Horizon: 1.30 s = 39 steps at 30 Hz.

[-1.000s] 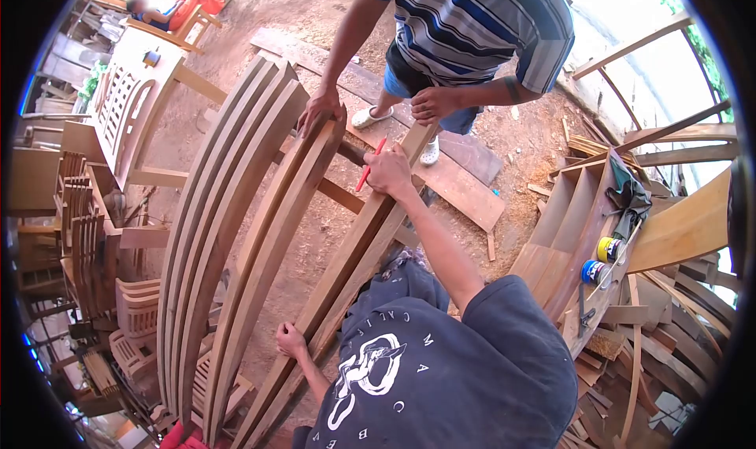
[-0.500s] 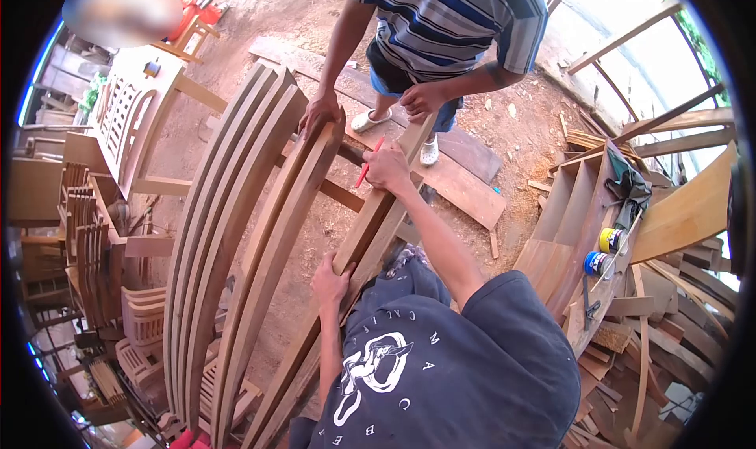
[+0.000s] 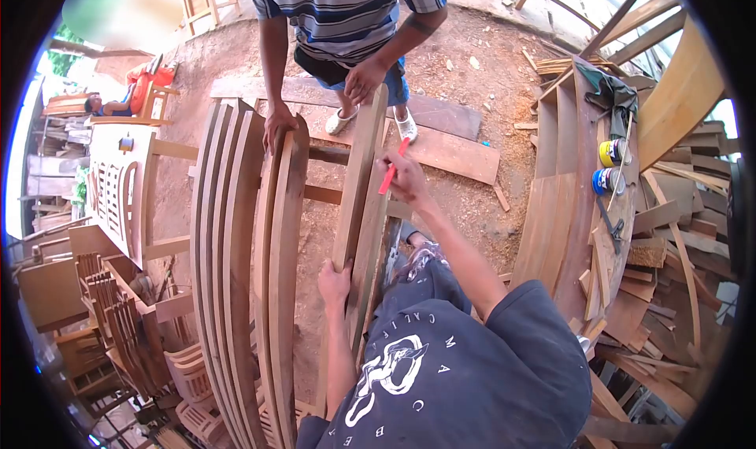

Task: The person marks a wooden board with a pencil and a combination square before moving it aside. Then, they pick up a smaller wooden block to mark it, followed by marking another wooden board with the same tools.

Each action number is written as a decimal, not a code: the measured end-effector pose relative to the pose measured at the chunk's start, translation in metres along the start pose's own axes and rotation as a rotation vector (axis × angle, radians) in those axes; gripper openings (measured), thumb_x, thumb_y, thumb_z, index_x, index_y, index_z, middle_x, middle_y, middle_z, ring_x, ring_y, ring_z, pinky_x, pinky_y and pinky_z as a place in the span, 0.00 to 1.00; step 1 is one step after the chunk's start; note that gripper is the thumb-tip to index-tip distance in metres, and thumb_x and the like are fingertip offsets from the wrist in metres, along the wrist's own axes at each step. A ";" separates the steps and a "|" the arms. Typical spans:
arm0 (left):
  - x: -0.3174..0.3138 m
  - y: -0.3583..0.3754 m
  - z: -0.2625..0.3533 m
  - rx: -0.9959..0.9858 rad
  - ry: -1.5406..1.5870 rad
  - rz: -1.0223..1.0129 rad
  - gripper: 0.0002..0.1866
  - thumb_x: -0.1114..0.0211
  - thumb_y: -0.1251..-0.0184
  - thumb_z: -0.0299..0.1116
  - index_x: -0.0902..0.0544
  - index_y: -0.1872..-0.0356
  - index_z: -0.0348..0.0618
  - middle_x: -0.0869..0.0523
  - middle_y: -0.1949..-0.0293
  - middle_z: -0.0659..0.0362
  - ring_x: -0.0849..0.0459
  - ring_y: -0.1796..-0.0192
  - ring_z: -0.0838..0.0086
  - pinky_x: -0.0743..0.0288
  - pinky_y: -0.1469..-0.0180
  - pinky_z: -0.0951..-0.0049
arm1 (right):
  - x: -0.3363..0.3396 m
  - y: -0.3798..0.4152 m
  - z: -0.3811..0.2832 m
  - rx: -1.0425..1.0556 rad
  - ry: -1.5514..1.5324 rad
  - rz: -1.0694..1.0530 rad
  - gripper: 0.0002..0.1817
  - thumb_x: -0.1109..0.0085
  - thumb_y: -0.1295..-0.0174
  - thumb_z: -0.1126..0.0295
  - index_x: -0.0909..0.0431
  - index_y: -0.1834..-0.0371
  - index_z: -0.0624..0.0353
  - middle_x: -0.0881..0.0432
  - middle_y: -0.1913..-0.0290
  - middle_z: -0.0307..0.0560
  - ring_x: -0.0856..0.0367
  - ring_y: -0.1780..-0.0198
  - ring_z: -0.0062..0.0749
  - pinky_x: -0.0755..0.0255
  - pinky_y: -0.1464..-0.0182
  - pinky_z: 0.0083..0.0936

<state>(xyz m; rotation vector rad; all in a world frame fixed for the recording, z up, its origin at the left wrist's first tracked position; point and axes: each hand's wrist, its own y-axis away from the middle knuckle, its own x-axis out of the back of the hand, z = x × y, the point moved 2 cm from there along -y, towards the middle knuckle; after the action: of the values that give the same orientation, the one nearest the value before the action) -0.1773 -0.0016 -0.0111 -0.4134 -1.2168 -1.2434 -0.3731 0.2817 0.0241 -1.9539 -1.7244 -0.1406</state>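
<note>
My left hand [image 3: 335, 278] grips the edge of a long wooden plank [image 3: 354, 189] that runs away from me. My right hand [image 3: 405, 175] holds a red pencil [image 3: 391, 168] against the plank's right side, further up. A person in a striped shirt [image 3: 339, 8] stands at the far end. One of that person's hands [image 3: 364, 77] holds the top of my plank; the other hand [image 3: 278, 125] rests on a curved wooden piece [image 3: 285, 236] just to the left.
Several curved wooden slats [image 3: 224, 244] stand on edge to the left. A wooden bench [image 3: 118, 189] and stacked chair parts [image 3: 118, 323] lie further left. To the right, curved boards [image 3: 567, 205] carry two small tins [image 3: 610, 166], a tool and a cloth. Loose planks [image 3: 449, 146] lie on the sawdust floor.
My left hand moved up the plank from its near end and gripped it. The plank has swung from slanted to nearly straight ahead as my view turned. The red pencil stays in my right hand.
</note>
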 end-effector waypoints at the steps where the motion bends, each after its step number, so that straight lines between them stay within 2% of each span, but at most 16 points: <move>1: 0.002 0.000 0.001 -0.035 0.029 0.022 0.29 0.27 0.37 0.59 0.16 0.59 0.36 0.11 0.63 0.35 0.11 0.56 0.37 0.20 0.53 0.40 | 0.009 0.018 0.013 -0.113 0.057 0.026 0.09 0.36 0.29 0.65 0.20 0.60 0.61 0.13 0.67 0.56 0.12 0.63 0.50 0.21 0.60 0.42; 5: 0.009 0.000 0.007 -0.065 -0.032 0.026 0.29 0.27 0.36 0.59 0.15 0.59 0.36 0.11 0.63 0.35 0.12 0.56 0.35 0.20 0.52 0.40 | 0.070 0.084 0.034 -0.330 0.029 0.030 0.18 0.42 0.22 0.55 0.20 0.57 0.61 0.13 0.66 0.56 0.11 0.63 0.44 0.22 0.61 0.43; 8: 0.008 -0.001 0.009 -0.093 0.010 0.022 0.29 0.27 0.36 0.58 0.14 0.55 0.37 0.10 0.59 0.35 0.11 0.52 0.37 0.20 0.49 0.41 | 0.104 0.153 0.074 -0.726 -0.040 0.030 0.31 0.58 0.20 0.38 0.20 0.43 0.54 0.10 0.58 0.61 0.11 0.51 0.60 0.21 0.50 0.47; 12: 0.011 0.003 0.014 -0.094 0.003 -0.023 0.30 0.28 0.36 0.58 0.14 0.49 0.38 0.10 0.55 0.37 0.12 0.49 0.39 0.20 0.46 0.42 | 0.162 0.226 0.096 -0.861 0.403 0.118 0.35 0.68 0.19 0.37 0.19 0.44 0.55 0.12 0.54 0.66 0.15 0.45 0.67 0.26 0.43 0.58; 17: -0.003 -0.010 -0.009 -0.165 0.066 0.060 0.31 0.28 0.35 0.57 0.14 0.44 0.40 0.10 0.52 0.39 0.12 0.47 0.40 0.20 0.43 0.43 | 0.219 0.245 0.116 -0.951 0.361 0.251 0.24 0.57 0.21 0.51 0.17 0.45 0.56 0.11 0.58 0.64 0.12 0.51 0.62 0.22 0.46 0.53; 20: 0.002 -0.008 -0.007 -0.161 0.042 0.021 0.31 0.28 0.35 0.57 0.14 0.45 0.39 0.10 0.51 0.40 0.12 0.46 0.40 0.20 0.44 0.44 | 0.242 0.259 0.145 -0.884 -0.004 0.530 0.15 0.49 0.25 0.62 0.13 0.49 0.56 0.09 0.60 0.57 0.09 0.56 0.49 0.18 0.52 0.44; 22: 0.003 -0.009 0.001 -0.165 0.053 0.043 0.31 0.27 0.35 0.57 0.14 0.45 0.39 0.10 0.51 0.40 0.12 0.46 0.41 0.20 0.44 0.44 | 0.265 0.280 0.191 -0.909 0.249 0.480 0.16 0.48 0.26 0.62 0.13 0.50 0.57 0.09 0.60 0.57 0.08 0.56 0.48 0.18 0.51 0.44; 24: 0.007 -0.002 0.005 -0.121 0.059 0.015 0.30 0.27 0.36 0.56 0.14 0.47 0.38 0.10 0.53 0.39 0.11 0.47 0.41 0.20 0.44 0.44 | 0.293 0.302 0.223 -0.860 0.426 0.485 0.15 0.48 0.27 0.66 0.11 0.56 0.61 0.08 0.65 0.48 0.09 0.64 0.34 0.18 0.57 0.36; 27: 0.001 -0.007 -0.001 -0.052 -0.024 0.044 0.30 0.26 0.36 0.56 0.14 0.46 0.39 0.09 0.55 0.39 0.11 0.48 0.43 0.19 0.45 0.46 | 0.336 0.332 0.270 -0.966 0.292 0.586 0.15 0.38 0.30 0.61 0.08 0.54 0.61 0.11 0.71 0.42 0.13 0.65 0.25 0.21 0.59 0.30; 29: 0.007 -0.002 0.013 0.054 0.028 0.085 0.31 0.26 0.37 0.56 0.13 0.44 0.40 0.09 0.55 0.39 0.10 0.48 0.44 0.19 0.46 0.48 | 0.367 0.357 0.319 -0.878 0.248 0.652 0.16 0.36 0.28 0.60 0.12 0.61 0.64 0.11 0.70 0.44 0.13 0.66 0.26 0.21 0.60 0.36; 31: 0.014 0.009 0.026 0.055 -0.047 0.076 0.31 0.26 0.37 0.56 0.14 0.42 0.42 0.09 0.54 0.39 0.10 0.49 0.45 0.18 0.47 0.48 | 0.412 0.399 0.378 -0.800 0.221 0.747 0.18 0.36 0.27 0.60 0.13 0.49 0.67 0.10 0.66 0.51 0.14 0.68 0.31 0.21 0.60 0.37; 33: -0.007 0.006 -0.005 0.047 0.026 0.128 0.31 0.25 0.37 0.56 0.14 0.41 0.43 0.09 0.53 0.39 0.10 0.49 0.45 0.18 0.47 0.48 | 0.450 0.373 0.283 -0.913 0.875 0.781 0.22 0.41 0.27 0.58 0.13 0.47 0.70 0.08 0.58 0.61 0.09 0.59 0.56 0.18 0.54 0.47; 34: -0.011 -0.003 -0.008 -0.028 0.109 0.146 0.32 0.25 0.37 0.56 0.14 0.41 0.43 0.09 0.53 0.38 0.10 0.49 0.45 0.18 0.48 0.48 | 0.477 0.409 0.323 -0.862 0.865 1.109 0.25 0.41 0.31 0.53 0.12 0.51 0.68 0.10 0.56 0.68 0.12 0.49 0.66 0.19 0.46 0.55; 35: -0.006 -0.004 -0.002 -0.015 0.097 0.165 0.32 0.25 0.37 0.56 0.14 0.41 0.43 0.09 0.53 0.38 0.10 0.49 0.45 0.18 0.48 0.48 | 0.505 0.409 0.306 -1.321 0.891 1.014 0.23 0.42 0.29 0.55 0.12 0.51 0.68 0.11 0.51 0.69 0.10 0.53 0.63 0.19 0.54 0.55; 37: -0.004 0.008 0.007 0.030 -0.015 0.210 0.31 0.25 0.37 0.57 0.13 0.43 0.44 0.10 0.54 0.37 0.10 0.49 0.44 0.18 0.48 0.48 | 0.559 0.418 0.298 -1.571 0.919 0.999 0.20 0.40 0.27 0.56 0.14 0.50 0.65 0.09 0.55 0.56 0.10 0.63 0.51 0.19 0.65 0.47; 39: 0.000 0.009 0.015 0.116 -0.122 0.165 0.30 0.25 0.37 0.57 0.14 0.44 0.42 0.10 0.55 0.37 0.10 0.49 0.43 0.18 0.48 0.48 | 0.587 0.415 0.298 -1.663 0.878 0.970 0.20 0.40 0.27 0.56 0.14 0.50 0.64 0.09 0.55 0.56 0.10 0.63 0.50 0.20 0.65 0.46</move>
<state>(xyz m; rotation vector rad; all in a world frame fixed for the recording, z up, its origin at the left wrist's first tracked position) -0.1767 0.0129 -0.0024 -0.5002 -1.3238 -1.0136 0.0494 0.9191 -0.1205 -2.6144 0.3612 -2.0974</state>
